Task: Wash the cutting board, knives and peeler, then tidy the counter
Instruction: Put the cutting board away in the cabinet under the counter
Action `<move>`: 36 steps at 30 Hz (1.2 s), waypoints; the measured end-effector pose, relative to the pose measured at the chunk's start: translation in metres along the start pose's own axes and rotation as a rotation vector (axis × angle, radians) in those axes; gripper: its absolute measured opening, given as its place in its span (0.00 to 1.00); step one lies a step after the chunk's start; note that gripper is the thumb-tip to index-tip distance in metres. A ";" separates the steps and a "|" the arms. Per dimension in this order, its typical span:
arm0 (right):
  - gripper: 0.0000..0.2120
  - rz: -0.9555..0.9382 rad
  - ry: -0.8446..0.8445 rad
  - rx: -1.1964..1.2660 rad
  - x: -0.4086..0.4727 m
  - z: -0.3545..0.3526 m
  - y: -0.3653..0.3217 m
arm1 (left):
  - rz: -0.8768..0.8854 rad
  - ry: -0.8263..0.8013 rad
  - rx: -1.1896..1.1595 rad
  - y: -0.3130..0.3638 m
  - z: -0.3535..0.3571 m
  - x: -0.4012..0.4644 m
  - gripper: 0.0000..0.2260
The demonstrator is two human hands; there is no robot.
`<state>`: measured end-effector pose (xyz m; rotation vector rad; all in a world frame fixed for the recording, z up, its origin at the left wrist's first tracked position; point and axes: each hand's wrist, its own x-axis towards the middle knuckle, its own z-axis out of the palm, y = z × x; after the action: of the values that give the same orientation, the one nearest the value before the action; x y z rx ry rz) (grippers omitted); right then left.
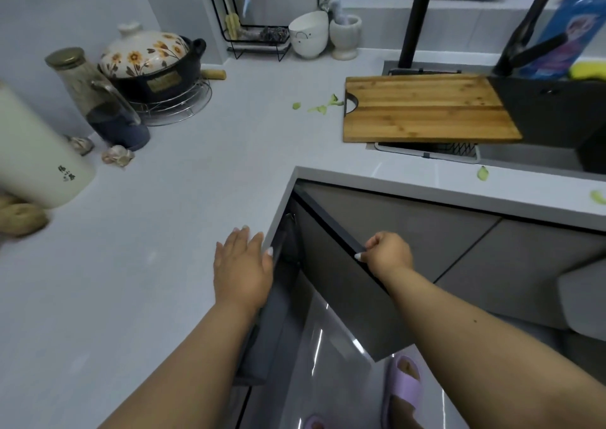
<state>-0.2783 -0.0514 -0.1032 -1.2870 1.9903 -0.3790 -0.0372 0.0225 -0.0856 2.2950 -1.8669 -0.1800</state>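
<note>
A wooden cutting board (426, 108) lies across the left end of the sink (531, 158), partly over a drain basket. My left hand (241, 268) rests flat on the counter's inner corner edge, fingers apart, thumb over the rim. My right hand (388, 253) is closed on the top edge of a grey cabinet door (347, 291) that stands swung open below the counter. Green vegetable scraps (319, 104) lie left of the board, and more scraps (482, 173) sit on the front counter strip. No knives or peeler are visible.
On the counter's left stand a floral-lidded clay pot (154, 64) on a wire trivet, a glass jar (85, 84), a cream canister (36, 153) and garlic (116, 155). A black wire rack (252, 35), white bowl (308, 35), mortar (346, 36) and black faucet (418, 18) line the back.
</note>
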 end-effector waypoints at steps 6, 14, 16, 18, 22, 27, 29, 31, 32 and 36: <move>0.07 0.009 0.088 -0.125 0.023 -0.019 0.002 | 0.118 0.019 -0.119 0.039 -0.003 0.013 0.23; 0.04 -0.074 0.174 0.278 0.068 -0.061 -0.020 | 0.230 -0.077 -0.278 0.117 -0.002 0.065 0.19; 0.03 0.001 0.147 0.585 0.087 -0.077 -0.037 | 0.228 -0.094 -0.338 0.139 -0.005 0.082 0.19; 0.10 0.121 0.077 0.989 0.107 -0.099 -0.052 | 0.219 -0.109 -0.381 0.161 -0.007 0.098 0.19; 0.18 0.319 -0.073 1.365 0.140 -0.139 -0.069 | 0.175 -0.168 -0.444 0.196 -0.007 0.126 0.20; 0.30 0.433 -0.150 1.555 0.186 -0.154 -0.081 | 0.095 -0.184 -0.466 0.217 -0.005 0.154 0.19; 0.30 0.477 -0.143 1.595 0.192 -0.156 -0.083 | 0.062 -0.183 -0.471 0.220 -0.006 0.158 0.19; 0.29 0.502 -0.148 1.594 0.200 -0.157 -0.083 | 0.031 -0.174 -0.481 0.224 -0.006 0.163 0.19; 0.28 0.495 -0.159 1.584 0.204 -0.157 -0.082 | 0.019 -0.171 -0.490 0.225 -0.006 0.165 0.19; 0.13 0.383 -0.165 1.561 0.217 -0.163 -0.091 | -0.043 -0.123 -0.541 0.228 -0.010 0.170 0.18</move>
<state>-0.3841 -0.3062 -0.0261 0.0655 1.0997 -1.2173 -0.2188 -0.1887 -0.0247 1.9796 -1.5673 -0.7467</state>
